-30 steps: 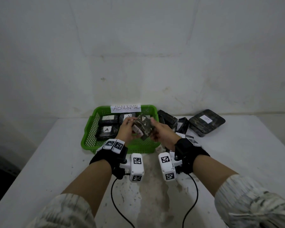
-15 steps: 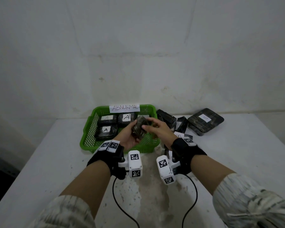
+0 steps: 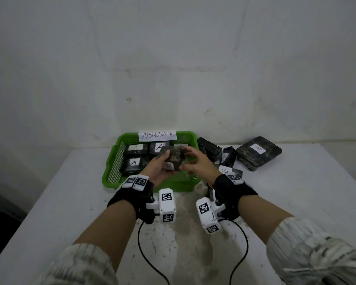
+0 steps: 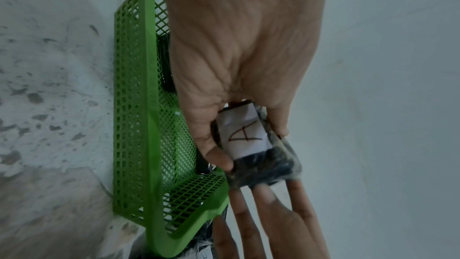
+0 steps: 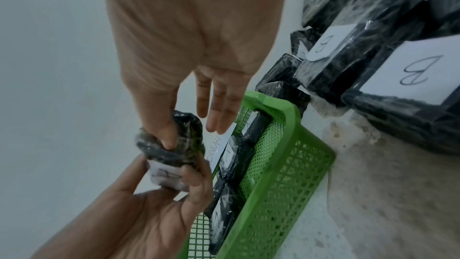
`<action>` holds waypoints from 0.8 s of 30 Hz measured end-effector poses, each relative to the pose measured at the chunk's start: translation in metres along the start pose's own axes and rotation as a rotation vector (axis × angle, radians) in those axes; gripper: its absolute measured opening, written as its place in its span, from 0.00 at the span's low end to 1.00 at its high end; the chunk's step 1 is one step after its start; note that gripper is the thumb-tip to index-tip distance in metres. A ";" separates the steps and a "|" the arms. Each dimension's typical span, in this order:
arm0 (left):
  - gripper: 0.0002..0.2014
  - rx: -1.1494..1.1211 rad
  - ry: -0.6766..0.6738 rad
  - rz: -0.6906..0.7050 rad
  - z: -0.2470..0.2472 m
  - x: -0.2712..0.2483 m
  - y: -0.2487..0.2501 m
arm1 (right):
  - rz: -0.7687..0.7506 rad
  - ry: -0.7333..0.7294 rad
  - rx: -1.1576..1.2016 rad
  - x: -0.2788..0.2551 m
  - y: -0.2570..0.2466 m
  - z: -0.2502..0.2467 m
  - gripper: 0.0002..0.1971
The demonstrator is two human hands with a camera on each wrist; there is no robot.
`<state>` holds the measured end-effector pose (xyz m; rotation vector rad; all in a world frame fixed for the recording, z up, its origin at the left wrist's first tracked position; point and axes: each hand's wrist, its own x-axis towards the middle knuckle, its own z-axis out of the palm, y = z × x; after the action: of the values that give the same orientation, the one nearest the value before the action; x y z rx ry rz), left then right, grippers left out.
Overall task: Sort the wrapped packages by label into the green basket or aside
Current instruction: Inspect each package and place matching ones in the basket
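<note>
Since the earlier frame both hands have lowered the wrapped package [image 3: 171, 160] toward the green basket [image 3: 119, 159]. Its "A" label is partly covered. Left hand [image 3: 159, 171] pinches it; right hand [image 3: 195, 163] grips with thumb, fingers extended. Beyond, the B-labelled packages [image 3: 258, 152] are partly hidden.

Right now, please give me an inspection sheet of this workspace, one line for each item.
Surface: white table, stained at the near middle.
Job's things: green basket holding A-labelled packages; held package labelled A; B-labelled packages beside the basket.
Clutter: nothing seen.
Hands: left hand and right hand both grip the held package.
Cables: black cables from the wrist cameras.
Surroundings: bare white wall.
</note>
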<state>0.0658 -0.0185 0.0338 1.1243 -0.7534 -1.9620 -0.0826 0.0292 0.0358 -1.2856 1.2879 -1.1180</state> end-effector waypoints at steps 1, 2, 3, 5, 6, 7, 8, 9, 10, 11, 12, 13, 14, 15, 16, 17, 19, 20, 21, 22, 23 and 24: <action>0.17 0.013 0.009 0.006 -0.003 0.002 0.001 | 0.007 -0.018 0.020 0.001 0.000 0.000 0.36; 0.16 0.022 0.004 0.005 -0.004 0.002 0.002 | 0.019 -0.028 0.032 0.001 0.001 0.001 0.37; 0.16 0.017 -0.015 -0.005 -0.005 0.001 0.004 | 0.025 -0.025 0.033 0.002 0.002 0.002 0.37; 0.17 0.004 -0.042 -0.030 -0.006 -0.004 0.007 | 0.023 0.021 0.017 0.005 0.005 0.005 0.33; 0.18 0.031 -0.043 -0.049 -0.007 -0.005 0.008 | 0.031 0.051 0.028 0.007 0.005 0.006 0.31; 0.19 0.085 -0.033 -0.071 -0.008 -0.006 0.009 | 0.050 0.081 0.064 0.009 0.005 0.008 0.28; 0.19 0.164 -0.015 -0.092 -0.011 -0.007 0.011 | 0.075 0.108 0.112 0.010 0.004 0.009 0.25; 0.20 0.269 0.007 -0.102 -0.013 -0.008 0.013 | 0.097 0.134 0.151 0.012 0.003 0.009 0.23; 0.22 0.383 0.031 -0.089 -0.017 -0.006 0.014 | 0.112 0.155 0.178 0.014 0.001 0.009 0.21; 0.24 0.486 0.049 -0.048 -0.020 -0.004 0.015 | 0.120 0.156 0.195 0.016 0.000 0.008 0.20; 0.26 0.539 0.049 0.004 -0.021 -0.005 0.016 | 0.125 0.136 0.203 0.018 -0.002 0.009 0.20; 0.26 0.541 0.025 0.041 -0.021 -0.005 0.017 | 0.129 0.105 0.187 0.019 -0.004 0.010 0.19; 0.25 0.521 -0.020 0.049 -0.021 -0.006 0.017 | 0.128 0.077 0.148 0.020 -0.005 0.014 0.19; 0.23 0.503 -0.064 0.032 -0.020 -0.007 0.017 | 0.124 0.063 0.108 0.022 -0.006 0.017 0.20; 0.21 0.463 -0.094 0.005 -0.020 -0.007 0.016 | 0.120 0.063 0.081 0.024 -0.006 0.019 0.23; 0.21 0.405 -0.101 -0.018 -0.022 -0.006 0.016 | 0.125 0.072 0.073 0.027 -0.006 0.021 0.27; 0.19 0.276 -0.080 -0.021 -0.027 -0.002 0.015 | 0.166 0.100 0.145 0.032 -0.005 0.023 0.33; 0.19 0.218 -0.061 -0.004 -0.030 0.001 0.015 | 0.188 0.111 0.183 0.034 -0.005 0.024 0.33; 0.19 0.161 -0.029 0.014 -0.031 0.001 0.017 | 0.207 0.131 0.197 0.037 -0.004 0.025 0.33; 0.19 0.093 -0.001 0.030 -0.033 0.002 0.019 | 0.226 0.149 0.179 0.040 -0.002 0.025 0.32; 0.19 0.043 0.031 0.043 -0.036 0.006 0.020 | 0.253 0.154 0.163 0.042 0.000 0.026 0.30; 0.20 0.014 0.054 0.053 -0.039 0.010 0.021 | 0.296 0.141 0.157 0.044 0.002 0.028 0.28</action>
<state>0.1037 -0.0435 0.0281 1.1493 -0.7616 -1.8774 -0.0542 -0.0142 0.0298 -0.8799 1.4117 -1.0869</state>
